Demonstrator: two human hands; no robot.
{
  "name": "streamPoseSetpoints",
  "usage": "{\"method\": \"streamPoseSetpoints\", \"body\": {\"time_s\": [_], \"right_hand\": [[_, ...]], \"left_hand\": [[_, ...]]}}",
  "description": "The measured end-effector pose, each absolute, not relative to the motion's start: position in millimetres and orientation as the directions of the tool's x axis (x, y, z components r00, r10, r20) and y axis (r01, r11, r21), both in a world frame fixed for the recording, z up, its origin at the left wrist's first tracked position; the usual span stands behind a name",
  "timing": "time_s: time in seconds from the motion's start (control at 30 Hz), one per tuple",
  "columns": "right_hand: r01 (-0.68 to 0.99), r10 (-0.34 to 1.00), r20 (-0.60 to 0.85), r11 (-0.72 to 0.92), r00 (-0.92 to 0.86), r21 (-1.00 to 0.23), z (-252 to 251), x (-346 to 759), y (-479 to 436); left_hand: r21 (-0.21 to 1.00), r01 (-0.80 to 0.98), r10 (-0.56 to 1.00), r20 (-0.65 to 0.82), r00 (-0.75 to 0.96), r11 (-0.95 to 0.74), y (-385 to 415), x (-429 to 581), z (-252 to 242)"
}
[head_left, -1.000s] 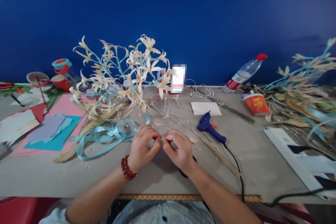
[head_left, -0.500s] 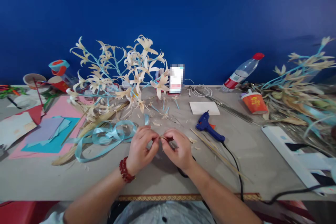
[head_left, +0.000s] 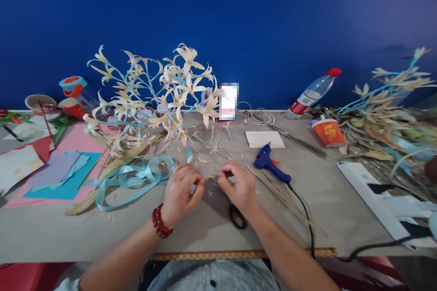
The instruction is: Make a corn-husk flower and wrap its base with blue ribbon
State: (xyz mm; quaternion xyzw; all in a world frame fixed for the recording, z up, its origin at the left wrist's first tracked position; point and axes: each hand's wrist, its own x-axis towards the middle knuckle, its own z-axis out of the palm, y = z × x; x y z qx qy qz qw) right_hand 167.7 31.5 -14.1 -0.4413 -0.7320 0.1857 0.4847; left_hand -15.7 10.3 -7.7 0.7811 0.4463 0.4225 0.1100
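Note:
Over the middle of the table, my left hand (head_left: 184, 191) is closed, thumb and fingertips pinched together. Whatever lies between them is too small to make out; a thin tan bit shows near the fingertips. A short gap away, my right hand (head_left: 238, 188) is also closed in a pinch, its contents hidden. A black oval loop (head_left: 238, 217), like a scissors handle, lies below the right wrist. Light blue ribbon (head_left: 118, 186) is curled beside my left hand. Close to my right hand are a blue glue gun (head_left: 271, 163) and thin tan strips (head_left: 287, 200).
Cream flowers on blue stems (head_left: 177, 95) stand at the back, more (head_left: 392, 84) at the right. Coloured paper (head_left: 56, 186) lies left. A phone (head_left: 228, 102), bottle (head_left: 312, 95), red cup (head_left: 329, 132) and white power strip (head_left: 372, 204) with black cables occupy the back and right.
My hands, touching at the fingertips around a tiny tan piece before, have moved apart, the right one shifting right. More of the black loop shows under the right wrist.

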Motion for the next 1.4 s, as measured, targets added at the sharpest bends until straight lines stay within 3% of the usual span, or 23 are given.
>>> {"method": "streamPoseSetpoints", "body": {"time_s": [0.07, 0.27, 0.43, 0.57, 0.73, 1.07, 1.2, 1.4], "right_hand": [[0.436, 0.833, 0.539, 0.534, -0.126, -0.724, -11, 169, 32], [0.424, 0.813, 0.501, 0.583, -0.298, -0.693, -9, 153, 25], [0.486, 0.819, 0.513, 0.568, -0.255, -0.665, -13, 162, 31], [0.456, 0.841, 0.516, 0.529, -0.164, -0.716, -10, 171, 34], [0.427, 0.843, 0.453, 0.537, -0.288, -0.728, -7, 156, 26], [0.459, 0.863, 0.479, 0.496, -0.163, -0.737, -12, 172, 35], [0.414, 0.873, 0.413, 0.487, -0.260, -0.769, -8, 161, 29], [0.488, 0.861, 0.430, 0.508, -0.272, -0.710, -13, 158, 29]], "left_hand": [[0.553, 0.609, 0.797, 0.554, 0.240, -0.568, 11, -16, -8], [0.550, 0.599, 0.796, 0.536, 0.283, -0.583, 10, -13, -5], [0.560, 0.594, 0.799, 0.539, 0.268, -0.577, 10, -14, -7], [0.572, 0.603, 0.803, 0.557, 0.212, -0.556, 11, -16, -9], [0.578, 0.584, 0.800, 0.553, 0.233, -0.570, 10, -13, -7], [0.577, 0.611, 0.797, 0.583, 0.156, -0.542, 11, -15, -10], [0.564, 0.611, 0.792, 0.583, 0.182, -0.555, 11, -15, -9], [0.551, 0.618, 0.789, 0.582, 0.196, -0.560, 10, -13, -10]]}}
